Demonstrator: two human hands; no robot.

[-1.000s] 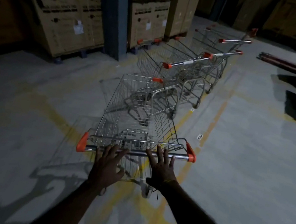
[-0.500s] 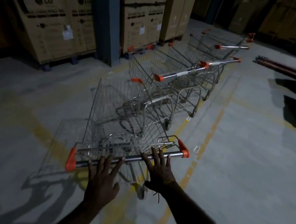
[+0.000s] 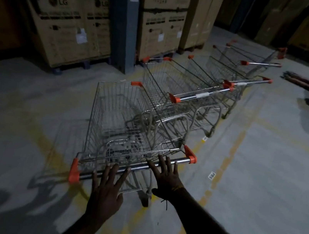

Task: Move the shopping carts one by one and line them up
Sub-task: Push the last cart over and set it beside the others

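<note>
Since a second ago our cart has swung left, nose beside the nested row; with left hand and right hand spread flat on its handle, we should steer right, then push straight in.
</note>
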